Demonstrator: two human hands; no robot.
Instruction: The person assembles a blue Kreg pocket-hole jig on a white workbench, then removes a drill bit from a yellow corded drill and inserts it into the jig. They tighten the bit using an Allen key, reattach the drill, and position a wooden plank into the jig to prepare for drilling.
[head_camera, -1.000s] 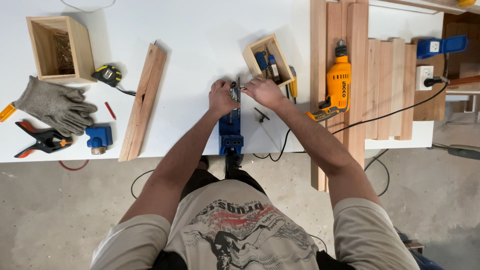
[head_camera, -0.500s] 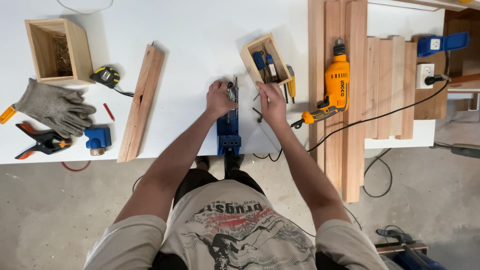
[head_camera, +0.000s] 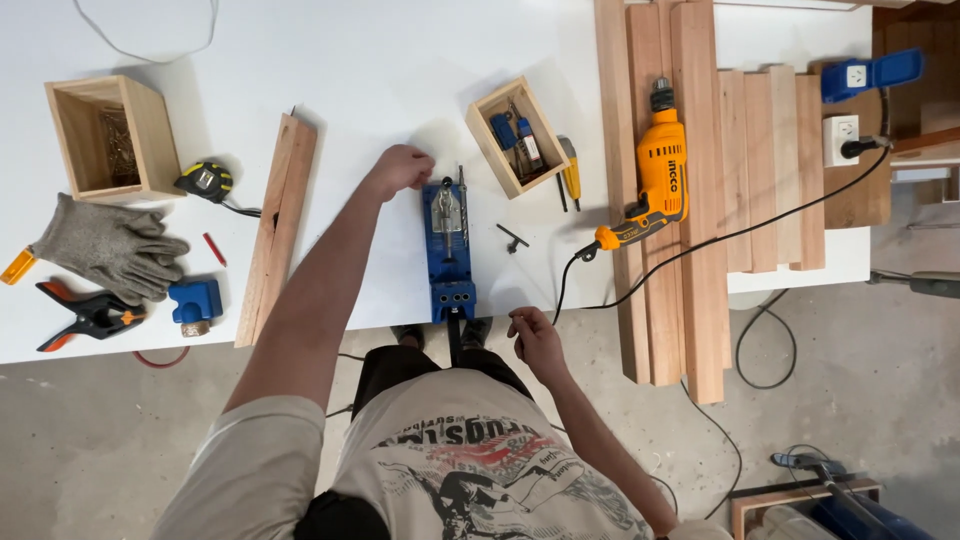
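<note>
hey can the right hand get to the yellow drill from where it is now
Probably yes. The right hand hovers at the table's near edge, and the yellow drill lies uncovered on the planks to its right, with only its cord between.

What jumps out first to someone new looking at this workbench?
The blue drilling jig at the white table's near edge, with the left hand at its far end. Right of it, the orange corded drill lies on long wooden boards. The right hand hangs off the table edge.

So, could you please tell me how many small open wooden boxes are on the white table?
2. One wooden box sits at the table's far left, above the grey gloves. The other wooden box lies angled near the middle, just beyond the blue jig. None seems hidden.
</note>
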